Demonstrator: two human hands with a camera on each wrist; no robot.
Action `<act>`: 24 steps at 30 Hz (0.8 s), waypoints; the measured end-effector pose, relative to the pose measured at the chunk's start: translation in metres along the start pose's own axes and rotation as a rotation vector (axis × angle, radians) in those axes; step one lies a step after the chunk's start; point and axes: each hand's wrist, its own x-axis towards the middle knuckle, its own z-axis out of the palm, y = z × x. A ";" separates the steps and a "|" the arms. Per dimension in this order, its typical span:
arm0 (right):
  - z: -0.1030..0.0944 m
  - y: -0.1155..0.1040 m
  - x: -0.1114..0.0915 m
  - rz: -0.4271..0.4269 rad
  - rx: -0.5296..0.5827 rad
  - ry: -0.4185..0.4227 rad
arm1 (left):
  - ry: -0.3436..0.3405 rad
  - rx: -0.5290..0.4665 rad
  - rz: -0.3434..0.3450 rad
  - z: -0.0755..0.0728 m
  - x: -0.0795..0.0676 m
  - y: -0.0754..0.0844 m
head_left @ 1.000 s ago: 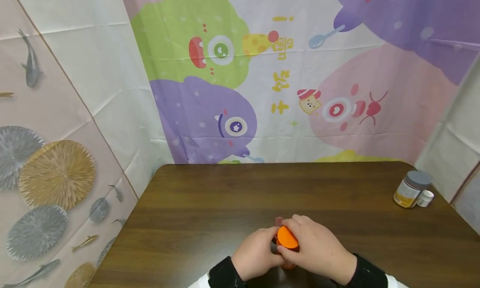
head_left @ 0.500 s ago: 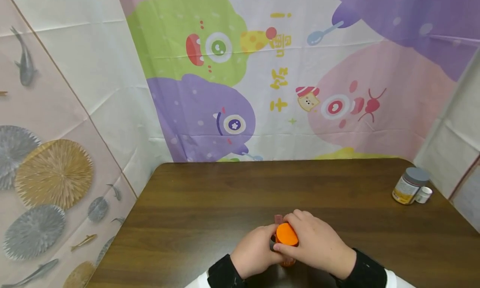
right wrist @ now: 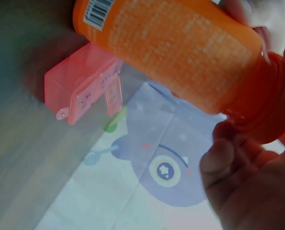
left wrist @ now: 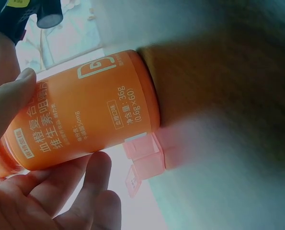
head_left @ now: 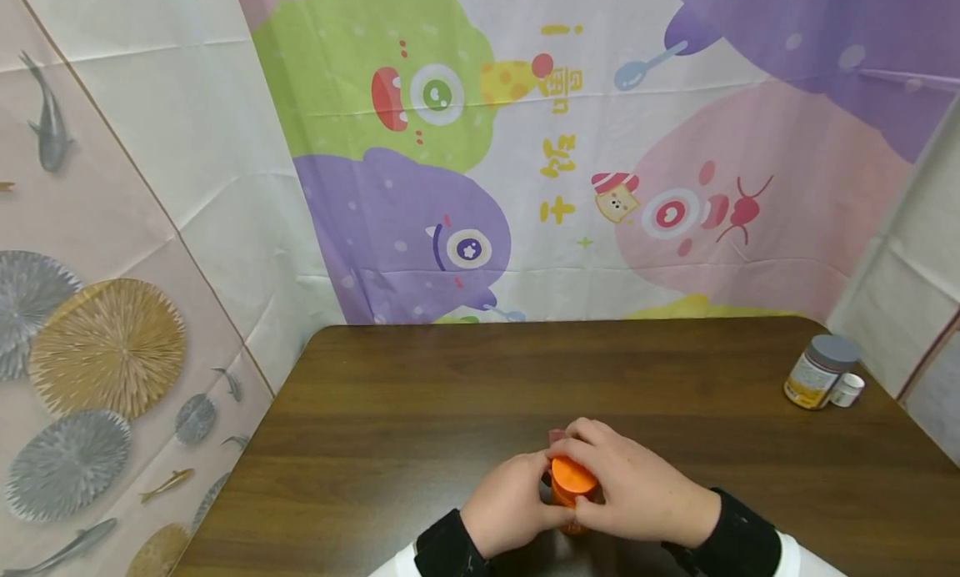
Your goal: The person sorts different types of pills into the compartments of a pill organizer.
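Observation:
An orange chewable-vitamin bottle stands on the table, its printed label facing the left wrist view. My left hand holds the bottle's body, thumb on one side and fingers on the other. On top, my right hand grips the orange cap, with fingertips curled round its rim in the right wrist view. The cap sits on the bottle's neck; whether it is loose I cannot tell. Just behind the bottle is a pink see-through pill box with a lid flap hanging open, mostly hidden by my hands in the head view.
A grey-lidded jar and a small white-capped bottle stand at the table's far right corner. The brown wooden table ends at a cartoon-printed cloth behind it.
My right hand's fingers have shifted round the cap, and more of its orange side shows. My left hand stays on the bottle. The head view has tilted slightly since the first frame.

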 end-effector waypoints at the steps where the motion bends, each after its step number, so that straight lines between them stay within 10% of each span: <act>1: -0.002 0.000 0.000 -0.012 0.025 0.004 | -0.001 -0.005 0.001 0.000 0.000 0.000; 12: -0.020 0.011 -0.012 0.174 -0.022 0.155 | -0.004 -0.055 -0.047 0.000 0.003 0.002; 24: -0.023 0.052 -0.050 0.489 -0.092 -0.022 | 0.003 -0.035 -0.057 0.003 0.002 0.002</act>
